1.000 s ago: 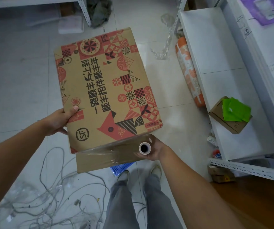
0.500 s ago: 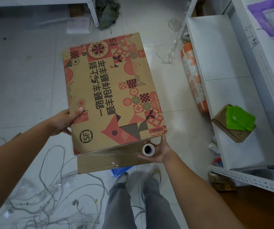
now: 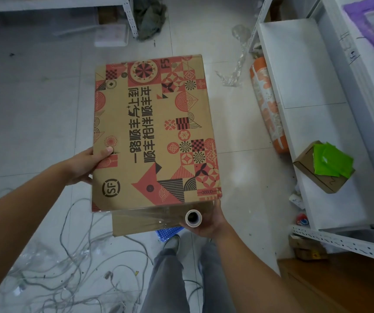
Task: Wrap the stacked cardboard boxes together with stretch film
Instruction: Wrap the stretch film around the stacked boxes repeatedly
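Probably a storeroom or packing room: white slotted-steel shelving, a printed courier box, loose cables across the tiled floor.

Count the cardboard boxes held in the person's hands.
2: a printed box on top, gripped at its left edge by the left hand, and a plain box beneath it, by the right hand. More may hide underneath.

Both forearms are bare, with no sleeve, watch or ring visible on the left hand or the right hand. The legs wear grey trousers (loose, softly creased). Below them show pale shoes.
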Tool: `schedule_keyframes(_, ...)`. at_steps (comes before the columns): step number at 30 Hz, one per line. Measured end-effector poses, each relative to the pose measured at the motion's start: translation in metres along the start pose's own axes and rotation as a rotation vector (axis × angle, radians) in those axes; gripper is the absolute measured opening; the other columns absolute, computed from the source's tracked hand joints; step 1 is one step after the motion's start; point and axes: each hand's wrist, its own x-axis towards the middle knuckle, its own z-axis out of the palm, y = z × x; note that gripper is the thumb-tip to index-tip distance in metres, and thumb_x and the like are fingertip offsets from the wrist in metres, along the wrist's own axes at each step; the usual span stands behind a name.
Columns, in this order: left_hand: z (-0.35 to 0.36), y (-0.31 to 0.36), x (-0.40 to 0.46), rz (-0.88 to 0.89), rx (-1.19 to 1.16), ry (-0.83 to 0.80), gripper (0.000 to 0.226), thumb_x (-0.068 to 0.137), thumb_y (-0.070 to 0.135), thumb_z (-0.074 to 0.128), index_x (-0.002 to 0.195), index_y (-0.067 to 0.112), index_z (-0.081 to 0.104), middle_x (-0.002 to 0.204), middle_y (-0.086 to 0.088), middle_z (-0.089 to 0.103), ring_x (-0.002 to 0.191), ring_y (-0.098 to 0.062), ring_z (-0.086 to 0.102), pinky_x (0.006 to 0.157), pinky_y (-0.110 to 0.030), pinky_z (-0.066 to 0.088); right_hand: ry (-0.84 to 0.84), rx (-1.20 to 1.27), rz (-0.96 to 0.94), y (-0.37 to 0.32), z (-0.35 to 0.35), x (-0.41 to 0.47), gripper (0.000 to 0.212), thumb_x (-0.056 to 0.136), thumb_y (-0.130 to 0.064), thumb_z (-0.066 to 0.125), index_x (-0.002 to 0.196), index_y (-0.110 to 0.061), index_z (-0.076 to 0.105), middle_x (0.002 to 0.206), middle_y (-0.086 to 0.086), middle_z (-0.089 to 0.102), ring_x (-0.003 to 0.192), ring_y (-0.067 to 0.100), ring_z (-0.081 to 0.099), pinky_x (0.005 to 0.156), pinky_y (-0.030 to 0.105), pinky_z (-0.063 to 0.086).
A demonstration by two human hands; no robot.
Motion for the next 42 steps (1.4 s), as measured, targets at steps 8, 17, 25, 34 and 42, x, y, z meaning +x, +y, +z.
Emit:
schedule_keyframes(8,0.048,0.018,-0.015,0.155,-0.120,0.484,0.085,0.077,0.038,0.076,0.143,0.032,0.021,0.135,-0.011,0.050,0.117,-0.036,0.054,0.097,-0.051,0.045,0.085,0.089,0.038,-0.001,-0.007,0.005,0.084,0.070,-0.075,0.055,0.123,-0.010,0.059,0.140,0.014,0.050,0.130,0.035,0.044,0.095,0.054,0.045)
schedule_keyframes(17,0.059,0.026,-0.008,0.028,0.318,0.475,0.106,0.045,0.064,0.076,0.131,0.025,0.026,0.123,-0.013,0.049,0.111,-0.037,0.053,0.091,-0.057,0.048,0.110,-0.106,0.046,0.013,-0.020,0.010,0.066,0.060,-0.021,0.086,0.115,-0.006,0.054,0.109,0.017,0.061,0.090,0.033,0.066,0.071,0.041,0.058)
schedule_keyframes(25,0.064,0.033,-0.001,-0.059,0.336,0.526,0.100,0.061,0.043,0.084,0.137,0.021,0.023,0.128,-0.016,0.045,0.115,-0.038,0.049,0.095,-0.056,0.045,0.254,-0.387,0.260,0.002,-0.001,-0.002,0.014,0.085,-0.002,0.064,0.075,0.007,0.059,0.055,0.017,0.065,0.049,0.027,0.065,0.036,0.028,0.050)
schedule_keyframes(34,0.067,0.035,-0.002,-0.058,0.340,0.538,0.099,0.065,0.041,0.083,0.140,0.020,0.022,0.130,-0.019,0.041,0.117,-0.040,0.047,0.098,-0.056,0.043,0.298,-0.472,0.177,-0.021,-0.008,-0.001,0.015,0.090,-0.010,0.051,0.077,-0.005,0.051,0.048,0.008,0.061,0.037,0.019,0.060,0.039,0.023,0.050)
schedule_keyframes(42,0.067,0.036,-0.005,-0.057,0.343,0.513,0.116,0.073,0.042,0.078,0.152,0.025,-0.005,0.142,-0.022,0.028,0.130,-0.043,0.034,0.107,-0.054,0.033,0.300,-0.622,0.226,-0.025,0.005,-0.008,0.012,0.088,-0.006,0.064,0.081,0.001,0.057,0.069,0.012,0.061,0.071,0.023,0.057,0.079,0.035,0.053)
